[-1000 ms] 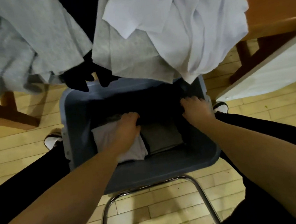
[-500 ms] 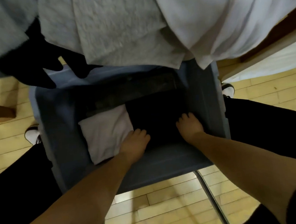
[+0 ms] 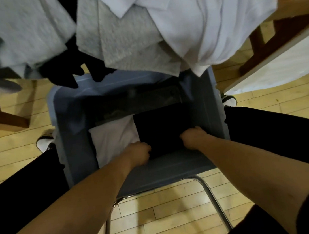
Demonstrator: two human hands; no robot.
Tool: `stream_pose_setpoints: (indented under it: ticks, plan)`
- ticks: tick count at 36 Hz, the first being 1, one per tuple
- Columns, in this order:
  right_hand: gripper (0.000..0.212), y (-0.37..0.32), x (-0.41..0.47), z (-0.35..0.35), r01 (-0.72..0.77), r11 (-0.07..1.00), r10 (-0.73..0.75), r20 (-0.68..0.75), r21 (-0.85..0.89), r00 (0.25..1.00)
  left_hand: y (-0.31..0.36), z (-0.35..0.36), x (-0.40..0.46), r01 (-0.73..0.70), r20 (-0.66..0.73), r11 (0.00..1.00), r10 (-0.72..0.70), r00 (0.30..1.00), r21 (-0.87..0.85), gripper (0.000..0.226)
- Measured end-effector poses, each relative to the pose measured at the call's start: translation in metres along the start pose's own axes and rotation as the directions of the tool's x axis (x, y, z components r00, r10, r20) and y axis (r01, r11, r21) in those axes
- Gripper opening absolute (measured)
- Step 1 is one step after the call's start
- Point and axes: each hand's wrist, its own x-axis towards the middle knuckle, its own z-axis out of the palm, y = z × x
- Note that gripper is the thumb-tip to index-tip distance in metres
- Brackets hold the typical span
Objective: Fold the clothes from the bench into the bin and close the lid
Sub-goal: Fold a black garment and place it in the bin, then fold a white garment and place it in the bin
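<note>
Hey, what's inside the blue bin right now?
Inside the blue bin: a folded white garment beside a folded black garment, with both hands at the black one's near edge. Whatever lies underneath them is covered.

The blue-grey plastic bin [image 3: 170,170] looks smooth and matt. A folded black cloth [image 3: 162,129] and folded white cloth [image 3: 112,139] lie soft inside. The wooden plank floor [image 3: 7,149] shines; the chrome tube frame [image 3: 212,201] gleams.

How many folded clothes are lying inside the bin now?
2 visible: a white folded garment at the bin's left, and a black folded garment at its right, under both hands. More may lie hidden underneath.
</note>
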Motion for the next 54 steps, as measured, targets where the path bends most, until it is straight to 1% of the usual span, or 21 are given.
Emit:
stream_pose_setpoints:
  ticks: [3,5,10,13,15,17,18,20,21,22,24,26,28,30,34,37,39,41,44,49,54]
  plan:
    - [0.028,-0.004,-0.02,-0.018,0.024,0.974,-0.019,-0.025,0.225,1.0,0.001,-0.018,-0.017,0.067,-0.055,0.975,-0.081,0.995,-0.214,0.032]
    - [0.031,-0.007,-0.037,-0.031,0.059,0.948,-0.04,-0.065,0.313,0.997,0.001,-0.029,-0.033,0.074,-0.152,0.948,-0.126,0.98,-0.309,0.033]
    - [0.032,-0.019,-0.09,-0.06,0.16,0.928,-0.102,-0.182,0.337,0.978,0.012,-0.065,-0.08,0.029,-0.426,0.906,-0.227,0.876,-0.422,0.026]
    - [0.029,-0.023,-0.125,-0.082,0.23,0.923,-0.131,-0.31,0.309,0.942,0.023,-0.093,-0.108,-0.06,-0.581,0.909,-0.211,0.786,-0.412,0.024]
    - [0.028,-0.025,-0.152,-0.099,0.279,0.924,-0.139,-0.449,0.261,0.883,0.03,-0.11,-0.129,-0.151,-0.695,0.917,-0.163,0.701,-0.368,0.02]
    - [0.026,-0.023,-0.175,-0.115,0.314,0.931,-0.137,-0.617,0.187,0.775,0.038,-0.127,-0.15,-0.224,-0.798,0.932,-0.101,0.594,-0.285,0.015]
    - [0.024,-0.022,-0.187,-0.123,0.337,0.933,-0.15,-0.716,0.126,0.682,0.042,-0.137,-0.159,-0.236,-0.85,0.949,-0.054,0.524,-0.207,0.014]
    - [0.018,-0.015,-0.201,-0.136,0.363,0.931,-0.209,-0.874,-0.04,0.439,0.047,-0.154,-0.172,-0.21,-0.911,0.977,0.047,0.41,-0.045,0.011]
    - [0.015,-0.01,-0.208,-0.143,0.344,0.932,-0.233,-0.917,-0.116,0.323,0.05,-0.164,-0.177,-0.185,-0.924,0.982,0.102,0.368,0.035,0.011]
    - [0.013,-0.007,-0.214,-0.148,0.31,0.936,-0.243,-0.942,-0.165,0.232,0.053,-0.173,-0.181,-0.151,-0.929,0.983,0.147,0.339,0.101,0.011]
    - [0.018,-0.003,-0.228,-0.161,0.232,0.951,-0.235,-0.967,-0.206,0.101,0.059,-0.193,-0.187,-0.089,-0.94,0.978,0.208,0.271,0.191,0.015]
    - [0.031,0.0,-0.239,-0.171,0.176,0.97,-0.178,-0.983,-0.169,0.038,0.066,-0.213,-0.193,-0.065,-0.946,0.965,0.262,0.191,0.254,0.025]
    - [0.043,0.004,-0.244,-0.177,0.146,0.986,-0.084,-0.995,-0.076,0.052,0.073,-0.232,-0.193,-0.043,-0.943,0.954,0.299,0.148,0.296,0.028]
    - [0.054,0.009,-0.245,-0.184,0.139,0.99,0.003,-0.993,0.019,0.119,0.08,-0.251,-0.191,-0.01,-0.946,0.957,0.287,0.151,0.289,0.027]
    - [0.062,0.018,-0.243,-0.2,0.229,0.946,0.165,-0.949,0.229,0.268,0.09,-0.28,-0.179,0.009,-0.949,0.993,0.113,0.295,0.121,0.039]
    - [0.06,0.023,-0.239,-0.212,0.286,0.913,0.2,-0.93,0.292,0.309,0.09,-0.291,-0.166,-0.073,-0.918,0.997,0.0,0.396,-0.032,0.044]
    - [0.062,0.024,-0.235,-0.219,0.295,0.898,0.223,-0.915,0.327,0.337,0.086,-0.297,-0.159,-0.08,-0.903,0.994,-0.027,0.428,-0.068,0.045]
    - [0.063,0.026,-0.233,-0.224,0.309,0.877,0.247,-0.897,0.368,0.368,0.081,-0.303,-0.156,-0.113,-0.899,0.987,-0.056,0.434,-0.116,0.045]
    - [0.056,0.027,-0.233,-0.226,0.341,0.853,0.255,-0.886,0.395,0.388,0.071,-0.311,-0.155,-0.206,-0.886,0.95,-0.121,0.448,-0.234,0.042]
    - [0.044,0.027,-0.235,-0.222,0.308,0.88,0.236,-0.897,0.36,0.374,0.058,-0.313,-0.158,-0.261,-0.852,0.895,-0.206,0.481,-0.363,0.022]
    - [0.028,0.032,-0.252,-0.224,0.325,0.835,0.243,-0.828,0.444,0.505,0.064,-0.31,-0.171,-0.15,-0.803,0.932,-0.192,0.565,-0.329,0.03]
